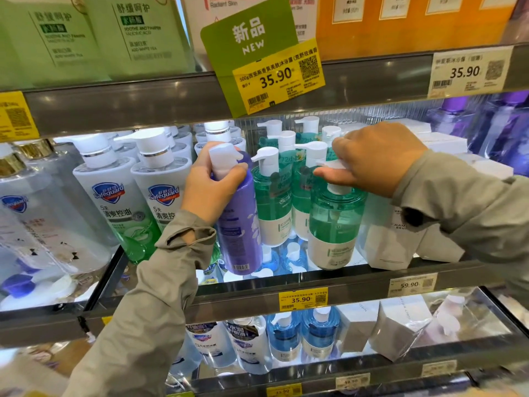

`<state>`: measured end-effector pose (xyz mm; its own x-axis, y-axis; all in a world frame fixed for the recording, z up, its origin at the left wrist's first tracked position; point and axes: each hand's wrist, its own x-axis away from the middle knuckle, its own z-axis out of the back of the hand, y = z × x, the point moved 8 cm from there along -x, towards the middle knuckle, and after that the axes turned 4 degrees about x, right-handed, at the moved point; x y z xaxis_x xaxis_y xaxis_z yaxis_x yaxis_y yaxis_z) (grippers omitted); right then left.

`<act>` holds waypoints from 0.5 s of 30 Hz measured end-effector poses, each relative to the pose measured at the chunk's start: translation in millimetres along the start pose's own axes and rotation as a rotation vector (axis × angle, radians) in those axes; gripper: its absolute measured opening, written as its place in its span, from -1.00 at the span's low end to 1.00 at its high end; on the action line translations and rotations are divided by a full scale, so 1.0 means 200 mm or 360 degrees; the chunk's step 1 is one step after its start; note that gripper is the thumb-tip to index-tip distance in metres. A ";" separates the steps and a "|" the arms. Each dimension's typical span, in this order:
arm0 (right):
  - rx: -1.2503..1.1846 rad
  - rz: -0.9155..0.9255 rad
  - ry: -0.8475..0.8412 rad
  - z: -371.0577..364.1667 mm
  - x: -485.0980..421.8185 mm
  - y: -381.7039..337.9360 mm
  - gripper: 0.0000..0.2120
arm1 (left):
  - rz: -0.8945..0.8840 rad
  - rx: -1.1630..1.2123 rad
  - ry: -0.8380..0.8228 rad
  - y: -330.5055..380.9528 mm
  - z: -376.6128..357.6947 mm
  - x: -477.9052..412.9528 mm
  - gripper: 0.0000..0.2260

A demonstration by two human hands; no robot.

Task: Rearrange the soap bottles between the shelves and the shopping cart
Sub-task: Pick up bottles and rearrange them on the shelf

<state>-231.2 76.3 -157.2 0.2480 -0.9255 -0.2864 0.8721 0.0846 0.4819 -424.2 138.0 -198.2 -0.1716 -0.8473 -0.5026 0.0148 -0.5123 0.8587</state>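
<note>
Fingers (239,168) of the left hand (211,184) clasp the neck of the purple bottle (240,233), which is upright with its long axis running 12 to 6 o'clock and its base at the shelf lip (372,272). Whether it rests there cannot be told. At its 3 o'clock, the right hand (378,159) pinches the pump of the front green bottle (333,224), which stands on the shelf. White-capped bottles (114,202) stand at 9 o'clock. The cart is not in view.
</note>
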 end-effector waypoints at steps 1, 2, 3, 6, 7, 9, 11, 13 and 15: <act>0.0034 -0.0046 0.0009 0.00 -0.01 0.00 -0.49 | -0.0005 0.0001 -0.0007 0.00 0.00 0.00 -0.81; 0.0015 -0.0077 0.0018 -0.01 -0.01 0.01 -0.47 | -0.0008 0.0001 -0.0010 0.00 0.00 0.00 -0.80; -0.0088 -0.0090 0.0019 -0.02 0.00 0.02 -0.44 | -0.0008 0.0003 -0.0014 0.01 0.00 0.00 -0.79; -0.0877 0.0035 -0.0014 -0.05 0.05 0.04 -0.31 | 0.0010 0.0010 -0.0012 0.01 0.00 0.00 -0.81; -0.1045 0.0122 -0.0005 -0.04 0.07 0.04 -0.37 | 0.0017 0.0012 -0.0010 0.01 0.00 0.00 -0.81; -0.1130 0.0200 0.0043 -0.03 0.10 0.04 -0.57 | 0.0025 0.0003 0.0005 0.00 0.00 0.00 -0.80; -0.1114 0.0162 0.0100 -0.02 0.10 0.05 -0.66 | 0.0033 -0.0022 0.0030 -0.02 0.01 -0.01 -0.75; -0.1015 0.0138 0.0142 -0.01 0.09 0.05 -0.71 | 0.0039 -0.0045 0.0031 -0.03 0.02 0.00 -0.70; -0.0903 0.0101 0.0129 -0.02 0.08 0.04 -0.72 | 0.0050 -0.0054 0.0016 -0.04 0.01 0.00 -0.70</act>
<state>-219.1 63.7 -161.6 0.3191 -0.8827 -0.3450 0.9387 0.3445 -0.0132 -426.5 142.8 -204.1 -0.1607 -0.8643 -0.4766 0.0537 -0.4898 0.8702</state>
